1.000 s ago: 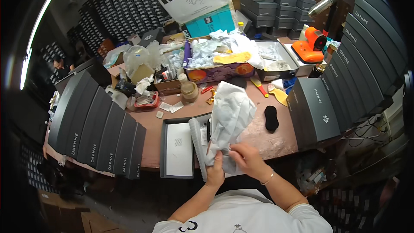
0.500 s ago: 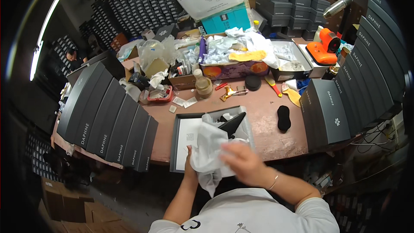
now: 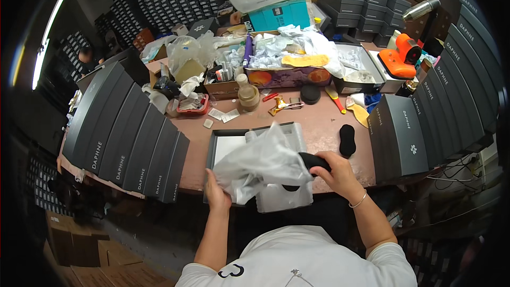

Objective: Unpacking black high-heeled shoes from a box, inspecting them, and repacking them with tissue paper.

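Note:
An open dark grey box (image 3: 212,149) with a white inside lies in front of me, lined with pale wrapping (image 3: 297,202). Over it I hold a translucent white bag (image 3: 257,162). My left hand (image 3: 217,192) is closed on the bag's left end. At its other end, my right hand (image 3: 338,172) grips a black shoe (image 3: 313,163), whose rounded end sticks out; the rest is covered by the bag. Beneath the bag, a bit of something black shows in the box. A black eye-mask-shaped pad (image 3: 347,141) lies right of the box.
Stacks of dark grey boxes stand left (image 3: 122,138) and right (image 3: 404,143). Behind are a bottle (image 3: 248,95), a round black tin (image 3: 310,94), a red-and-yellow brush (image 3: 335,99), a red basket (image 3: 192,105) and a carton (image 3: 287,77) heaped with crumpled paper. An orange device (image 3: 399,58) stands back right.
The bag has risen and spread out over the box. My right hand has moved right and forward, and now grips the black shoe. My left hand has shifted a little left.

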A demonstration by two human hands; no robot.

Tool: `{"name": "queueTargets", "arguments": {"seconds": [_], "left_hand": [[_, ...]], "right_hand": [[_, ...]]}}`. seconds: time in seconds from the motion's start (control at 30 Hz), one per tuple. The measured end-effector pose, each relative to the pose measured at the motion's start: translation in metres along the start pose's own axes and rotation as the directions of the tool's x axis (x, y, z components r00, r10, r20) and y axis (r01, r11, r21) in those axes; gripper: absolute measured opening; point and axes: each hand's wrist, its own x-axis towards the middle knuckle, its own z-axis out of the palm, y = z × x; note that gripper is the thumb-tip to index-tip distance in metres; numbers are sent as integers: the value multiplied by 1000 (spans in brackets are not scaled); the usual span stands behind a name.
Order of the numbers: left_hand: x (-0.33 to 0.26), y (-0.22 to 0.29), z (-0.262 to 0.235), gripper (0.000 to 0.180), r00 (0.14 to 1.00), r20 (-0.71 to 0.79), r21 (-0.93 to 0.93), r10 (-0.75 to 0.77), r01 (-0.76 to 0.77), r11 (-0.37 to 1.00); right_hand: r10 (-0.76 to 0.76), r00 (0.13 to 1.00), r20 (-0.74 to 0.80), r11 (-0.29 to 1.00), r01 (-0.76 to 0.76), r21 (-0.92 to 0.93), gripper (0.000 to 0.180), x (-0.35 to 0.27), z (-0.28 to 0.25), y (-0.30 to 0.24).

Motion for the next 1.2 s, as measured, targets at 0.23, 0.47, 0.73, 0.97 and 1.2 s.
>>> {"name": "queueTargets", "arguments": {"seconds": [0.23,0.47,0.73,0.97,1.2], "left_hand": [[-5,118,69,48,628,-69,291,775,-730,618],[116,23,4,34,726,641,730,250,-474,-492],[-39,-1,65,66,286,523,525,-803,634,567],[-45,-35,24,87,652,472,-10,-593,676,736],[-91,-24,42,79,840,184,-24,-511,523,852]], "right_hand": [[411,820,-398,912,-372,175,28,5,10,94],[499,865,48,705,-437,559,23,-4,-23,51],[80,766,638,659,-521,543,27,40,28,22],[-197,957,213,979,203,-7,23,14,91,-36],[-83,991,106,991,94,-100,16,-3,144,-23]]}}
